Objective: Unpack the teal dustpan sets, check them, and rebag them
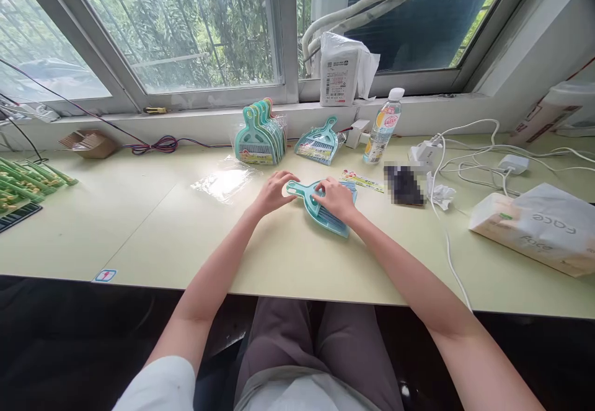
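Observation:
A small teal dustpan-and-brush set (320, 212) lies flat on the pale green table (139, 225), its handle pointing left. My right hand (337, 198) rests on top of the pan, fingers curled and pressing on it. My left hand (274, 191) sits at the handle's left end, fingers bent and touching the tip of the handle. A printed paper label card (365, 181) lies just beyond my right hand. An empty clear plastic bag (225, 181) lies to the left of my left hand.
A stack of packed teal dustpan sets (260, 135) and one single packed set (320, 141) stand by the windowsill. A drink bottle (382, 127), chargers with white cables (465, 163), a tissue pack (534, 228) fill the right. Green items (23, 185) lie far left.

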Motion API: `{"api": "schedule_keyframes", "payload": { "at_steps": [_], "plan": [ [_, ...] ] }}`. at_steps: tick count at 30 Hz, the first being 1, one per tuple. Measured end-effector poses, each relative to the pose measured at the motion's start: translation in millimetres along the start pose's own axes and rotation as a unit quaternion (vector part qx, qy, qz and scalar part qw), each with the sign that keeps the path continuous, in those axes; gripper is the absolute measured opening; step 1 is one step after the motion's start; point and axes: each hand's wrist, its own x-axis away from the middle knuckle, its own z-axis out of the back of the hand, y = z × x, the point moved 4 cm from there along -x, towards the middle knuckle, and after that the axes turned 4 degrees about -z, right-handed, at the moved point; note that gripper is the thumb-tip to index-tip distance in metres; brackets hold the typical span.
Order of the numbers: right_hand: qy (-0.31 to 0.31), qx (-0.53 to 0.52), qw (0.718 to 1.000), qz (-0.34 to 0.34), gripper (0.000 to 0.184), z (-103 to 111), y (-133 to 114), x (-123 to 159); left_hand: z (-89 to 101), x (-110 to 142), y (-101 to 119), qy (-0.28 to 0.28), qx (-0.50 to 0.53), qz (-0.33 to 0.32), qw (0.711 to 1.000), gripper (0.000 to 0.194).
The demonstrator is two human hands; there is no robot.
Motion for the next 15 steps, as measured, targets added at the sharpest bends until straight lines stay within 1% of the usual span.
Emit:
{"api": "schedule_keyframes", "payload": {
  "at_steps": [1, 3, 4, 6, 10, 15],
  "plan": [
    [-0.006, -0.008, 1.000, 0.003, 0.019, 0.6, -0.2, -0.2, 0.2, 1.3, -2.5, -0.003, -0.054, -0.016, 0.998, 0.034],
    [-0.018, -0.022, 1.000, 0.012, 0.018, 1.8, -0.6, -1.0, -5.0, 4.6, -7.6, -0.034, -0.123, -0.041, 0.991, 0.031],
    [-0.023, -0.026, 0.999, 0.014, 0.018, 2.6, -0.8, -1.4, -8.6, 6.3, -9.5, -0.047, -0.144, -0.050, 0.987, 0.028],
    [-0.030, -0.031, 0.999, 0.016, 0.017, 4.4, -0.6, -2.3, -15.0, 8.8, -11.0, -0.055, -0.172, -0.066, 0.981, 0.025],
    [-0.048, -0.039, 0.998, 0.022, 0.017, 8.5, 1.9, -4.5, -20.6, 9.9, -10.2, -0.049, -0.194, -0.088, 0.976, 0.025],
    [-0.089, -0.032, 0.996, 0.005, 0.019, 8.1, 4.9, -5.4, -19.2, 9.3, -13.2, -0.044, -0.174, -0.076, 0.981, 0.023]
  ]
}}
